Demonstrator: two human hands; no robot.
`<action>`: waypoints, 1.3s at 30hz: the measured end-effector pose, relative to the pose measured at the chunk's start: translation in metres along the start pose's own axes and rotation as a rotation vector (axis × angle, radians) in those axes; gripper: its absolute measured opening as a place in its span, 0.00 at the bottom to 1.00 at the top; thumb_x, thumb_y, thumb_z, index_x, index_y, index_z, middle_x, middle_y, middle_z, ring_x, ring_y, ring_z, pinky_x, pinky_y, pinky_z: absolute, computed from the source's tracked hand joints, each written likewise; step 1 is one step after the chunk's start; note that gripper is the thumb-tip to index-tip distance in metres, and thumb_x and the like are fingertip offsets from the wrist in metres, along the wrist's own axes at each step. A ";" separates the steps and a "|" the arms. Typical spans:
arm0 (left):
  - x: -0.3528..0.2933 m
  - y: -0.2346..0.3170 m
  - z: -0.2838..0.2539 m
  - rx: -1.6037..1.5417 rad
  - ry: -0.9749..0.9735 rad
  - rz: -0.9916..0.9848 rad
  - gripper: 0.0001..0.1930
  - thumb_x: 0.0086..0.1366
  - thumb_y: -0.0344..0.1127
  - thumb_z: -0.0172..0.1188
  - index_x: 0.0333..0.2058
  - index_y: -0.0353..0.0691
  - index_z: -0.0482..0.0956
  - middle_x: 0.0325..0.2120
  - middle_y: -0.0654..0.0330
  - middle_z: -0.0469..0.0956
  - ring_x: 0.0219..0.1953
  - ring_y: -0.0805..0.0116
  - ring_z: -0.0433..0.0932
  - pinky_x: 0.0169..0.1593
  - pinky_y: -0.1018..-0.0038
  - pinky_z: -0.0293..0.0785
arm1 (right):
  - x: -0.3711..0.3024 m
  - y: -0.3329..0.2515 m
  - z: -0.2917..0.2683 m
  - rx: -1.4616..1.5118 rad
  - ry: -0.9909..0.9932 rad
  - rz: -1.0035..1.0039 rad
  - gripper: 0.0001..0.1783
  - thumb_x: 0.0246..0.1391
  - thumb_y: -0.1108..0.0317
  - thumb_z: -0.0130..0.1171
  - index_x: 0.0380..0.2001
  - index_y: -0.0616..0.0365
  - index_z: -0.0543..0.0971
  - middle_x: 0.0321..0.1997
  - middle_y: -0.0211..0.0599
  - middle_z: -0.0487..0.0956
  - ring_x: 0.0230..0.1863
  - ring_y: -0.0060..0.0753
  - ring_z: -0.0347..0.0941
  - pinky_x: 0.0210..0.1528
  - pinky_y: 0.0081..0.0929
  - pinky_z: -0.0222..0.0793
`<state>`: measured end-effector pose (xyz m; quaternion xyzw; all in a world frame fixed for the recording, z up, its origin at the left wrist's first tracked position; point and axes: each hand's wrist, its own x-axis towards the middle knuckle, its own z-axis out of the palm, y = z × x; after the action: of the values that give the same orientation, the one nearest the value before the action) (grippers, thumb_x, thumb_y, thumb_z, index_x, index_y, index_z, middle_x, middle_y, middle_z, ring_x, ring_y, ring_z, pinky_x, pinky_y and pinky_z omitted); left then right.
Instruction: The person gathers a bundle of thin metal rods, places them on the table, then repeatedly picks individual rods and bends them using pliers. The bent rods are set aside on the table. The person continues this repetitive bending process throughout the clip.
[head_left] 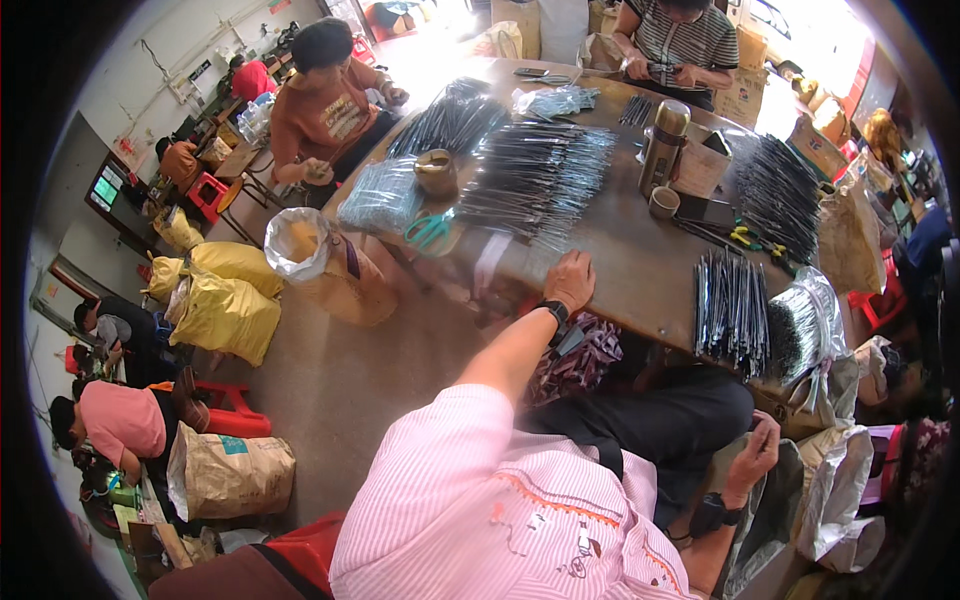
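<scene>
My left hand [572,280] lies palm down on the near edge of the brown table [640,290], its fingers stretched over the top and holding nothing visible. Beyond it a wide row of long thin dark strips [540,180] is spread out, with pale, shiny ends. Low at the right, my right hand [755,455] is raised beside my thigh, its fingers curled in; whether anything is inside them is hidden. Nearest to that hand is a grey sack [765,510]. A bundle of dark strips [731,312] and a plastic-wrapped bundle [800,325] lie on the table above it.
Teal scissors [430,231], a brown cup [436,173], a steel flask [664,148] and yellow-handled pliers [750,240] are on the table. Two people sit across it. A lined sack [340,270] stands at the left corner; yellow sacks [225,300] are farther left. Purplish scraps [580,360] fill space below the edge.
</scene>
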<state>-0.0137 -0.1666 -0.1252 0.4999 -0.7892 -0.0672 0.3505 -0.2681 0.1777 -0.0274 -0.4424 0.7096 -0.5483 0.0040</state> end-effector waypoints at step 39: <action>0.019 0.160 0.016 -0.352 -0.078 0.386 0.24 0.57 0.40 0.65 0.50 0.36 0.73 0.52 0.44 0.69 0.57 0.47 0.66 0.60 0.58 0.63 | 0.126 0.075 0.068 -0.546 0.004 0.056 0.28 0.61 0.48 0.50 0.47 0.66 0.75 0.44 0.51 0.74 0.48 0.54 0.70 0.51 0.43 0.66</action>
<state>-0.1471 -0.1077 -0.0548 0.2682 -0.8590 -0.1545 0.4077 -0.3584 0.0458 -0.0531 -0.4061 0.8432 -0.3373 -0.1015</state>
